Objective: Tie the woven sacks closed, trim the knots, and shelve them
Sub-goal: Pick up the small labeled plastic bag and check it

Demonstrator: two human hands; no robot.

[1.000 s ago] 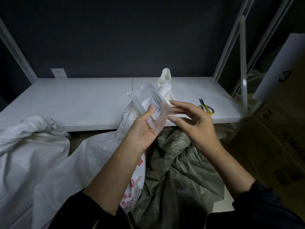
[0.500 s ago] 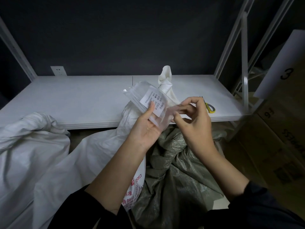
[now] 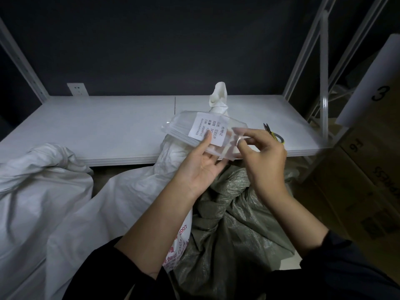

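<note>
Beneath both wrists the green sack (image 3: 233, 213) lies crumpled and untied, with the white sack (image 3: 129, 195) touching it on the left-hand side. The left hand (image 3: 201, 167) grips a clear packet (image 3: 186, 128), thumb on its label. The right hand (image 3: 264, 161) has thumb and forefinger pinched together on the packet's facing end. I'd say a tie is being fetched and must next be drawn out. Scissors (image 3: 275, 135) lie just beyond the right fingertips, on the shelf (image 3: 108, 126).
</note>
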